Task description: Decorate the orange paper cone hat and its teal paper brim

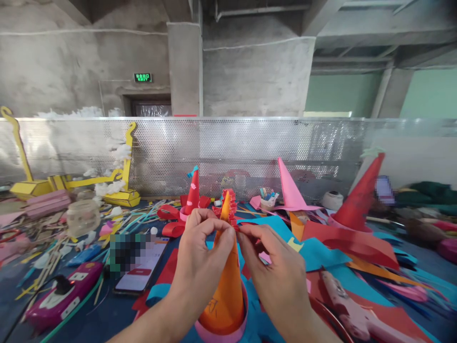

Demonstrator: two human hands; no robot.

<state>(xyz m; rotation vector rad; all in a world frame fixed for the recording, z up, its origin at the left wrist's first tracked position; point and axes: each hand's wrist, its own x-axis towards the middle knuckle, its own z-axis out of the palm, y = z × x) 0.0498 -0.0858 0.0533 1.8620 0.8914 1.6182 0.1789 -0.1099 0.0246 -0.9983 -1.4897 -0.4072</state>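
Concrete wall (250, 81) overlooks a cluttered table (103, 314) and orange cone (231, 288).

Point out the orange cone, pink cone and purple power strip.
Orange cone (232, 281), head view: on its front wall.
Pink cone (290, 190), head view: on its sloping side.
Purple power strip (73, 293), head view: on its top.

Concrete wall (253, 81) | lit exit sign (143, 77) | perforated partition (167, 152) | doorway (153, 109), apparently plastic-covered

My left hand (203, 252) and right hand (280, 267) are bare: slender fingers, smooth backs, narrow wrists. Forearms (153, 317) bare too, widening toward the bottom edge. Nail detail's too small to read.
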